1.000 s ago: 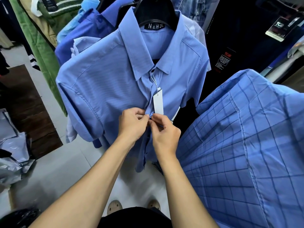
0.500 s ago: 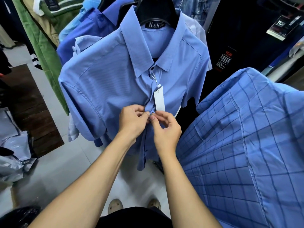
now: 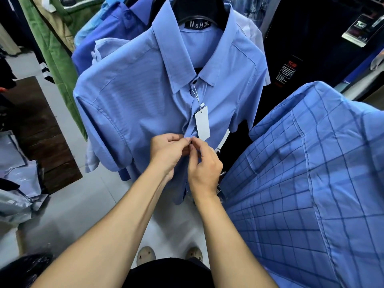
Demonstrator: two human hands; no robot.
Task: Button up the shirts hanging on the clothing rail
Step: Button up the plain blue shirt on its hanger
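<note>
A plain blue shirt (image 3: 145, 96) hung on a black hanger (image 3: 199, 9) at 12 o'clock, its collar spread and a dark neck label (image 3: 197, 24) reading "N & H 2XL" showing inside. A dark button (image 3: 194, 82) sat fastened just under the collar. From it a thin string dropped to a white tag (image 3: 202, 123) lying against the placket, just above the hands.

Both hands met at the middle of the shirt front. The left hand (image 3: 168, 151) came in from 7 o'clock, its fingers (image 3: 176, 140) curled and pinching the left edge of the placket. The right hand (image 3: 204, 167) came in from 5 o'clock, thumb and forefinger pinched on the facing edge, the fingertips of the two hands touching. Whether a button lay between them could not be told; the fingers hid it. Below the hands the shirt front hung loose and parted.

At 3 o'clock a checked blue shirt (image 3: 311, 183) filled the near right side, close to the right forearm. At 10 o'clock a green garment (image 3: 52, 48) hung beside a darker blue shirt (image 3: 108, 32). At 8 o'clock crumpled plastic bags (image 3: 18, 183) lay on the pale floor (image 3: 83, 204) next to a dark wooden panel (image 3: 41, 132). At 6 o'clock the toes of two shoes (image 3: 146, 254) showed on the floor.
</note>
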